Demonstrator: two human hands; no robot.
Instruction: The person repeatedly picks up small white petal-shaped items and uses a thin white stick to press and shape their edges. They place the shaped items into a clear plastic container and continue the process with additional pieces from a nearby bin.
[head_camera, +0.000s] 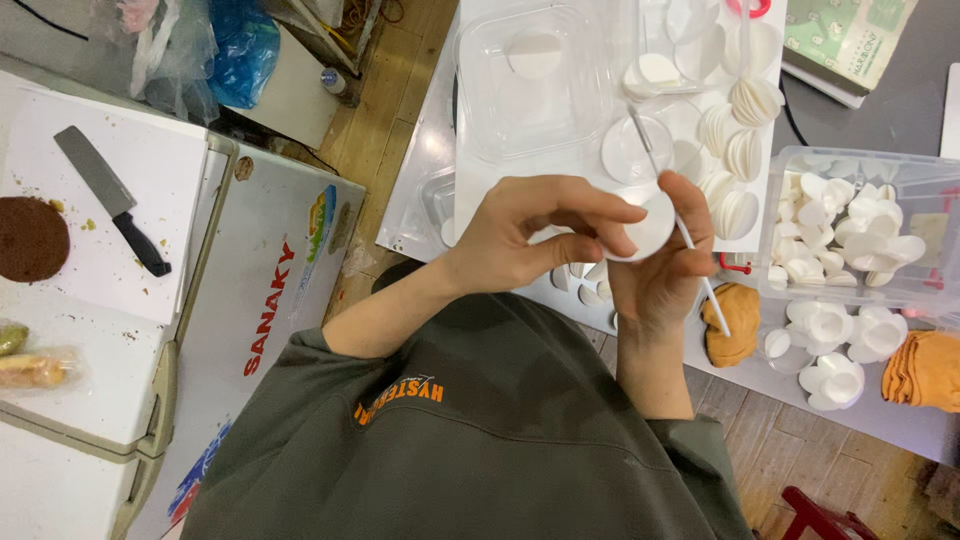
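The person in the grey-green top (480, 440) is working with both hands raised just above the near edge of the tabletop (880, 110). The left hand (530, 235) is curling over a thin white disc (648, 225), its fingers (590, 205) pinching the disc's edge. The right hand (665, 265) is cupping the disc from below, and its fingers are also gripping a thin white stick (690, 245) that is running diagonally across the disc (the lower end is pointing out past the wrist). The disc is sitting between the two hands, touching both.

Just beside the right hand, an orange lump (733, 322) is lying on the tabletop. To its right, a clear tub (860, 235) is holding shaped white pieces; more of these are lying loose before it (835, 380), near orange cloths (925, 370).

Beyond the hands, a white board (480, 175) is carrying rows of stacked discs (735, 150) and a clear square container (530, 80).

Well apart, to the left, a knife (112, 200) and a brown round cake (32, 238) are resting on a white chest freezer (260, 290).
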